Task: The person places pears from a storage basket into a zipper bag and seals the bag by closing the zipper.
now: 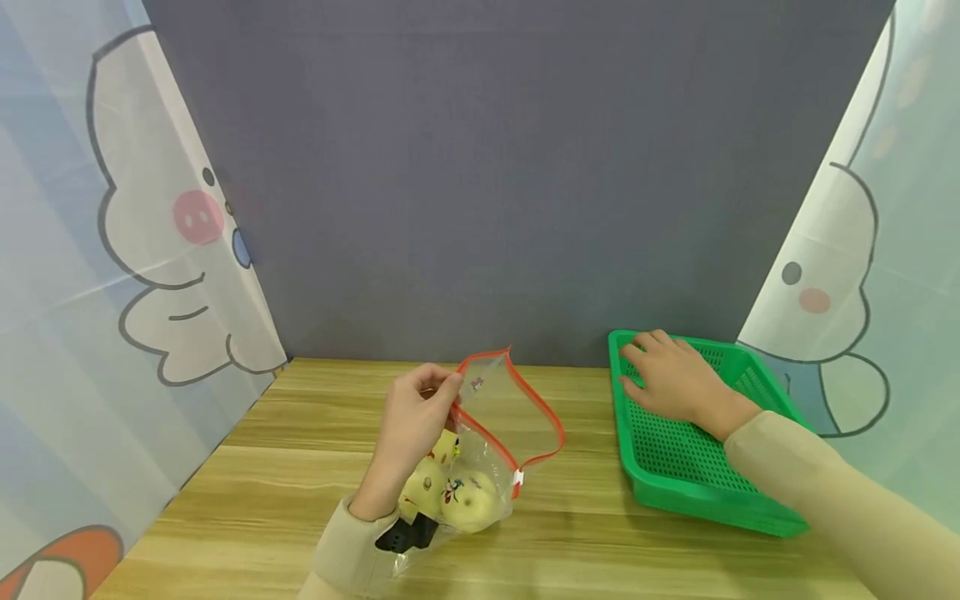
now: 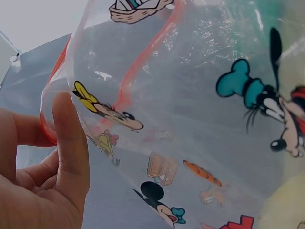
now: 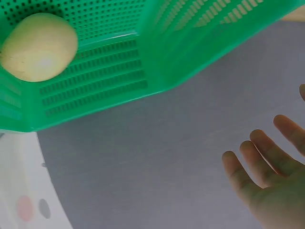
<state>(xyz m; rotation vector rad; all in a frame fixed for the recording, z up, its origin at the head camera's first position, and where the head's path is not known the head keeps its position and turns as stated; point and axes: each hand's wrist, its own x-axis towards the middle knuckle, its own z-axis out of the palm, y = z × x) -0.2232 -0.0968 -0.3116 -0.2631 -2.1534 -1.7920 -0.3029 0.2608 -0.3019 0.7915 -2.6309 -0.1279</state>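
Observation:
My left hand (image 1: 412, 421) pinches the red-edged rim of a clear zip bag (image 1: 517, 408) between thumb and fingers. The bag's mouth gapes, and a white slider sits at one end of the red zip. Inside lie several round, pale yellow fruits (image 1: 468, 502), seen through plastic printed with cartoon figures (image 2: 274, 100). My right hand (image 1: 671, 379) hovers over a green plastic basket (image 1: 708, 496) with nothing in its grasp; its fingers are spread and relaxed in the right wrist view. That view also shows one pale yellow fruit (image 3: 40, 47) in the basket, hidden in the head view.
The bag and basket stand on a wood-grain table (image 1: 247, 500), basket at the right. A dark grey panel (image 1: 480, 183) rises behind the table. Curtains with cartoon animals (image 1: 150, 208) hang on both sides. A black strap (image 1: 407, 533) shows at my left wrist.

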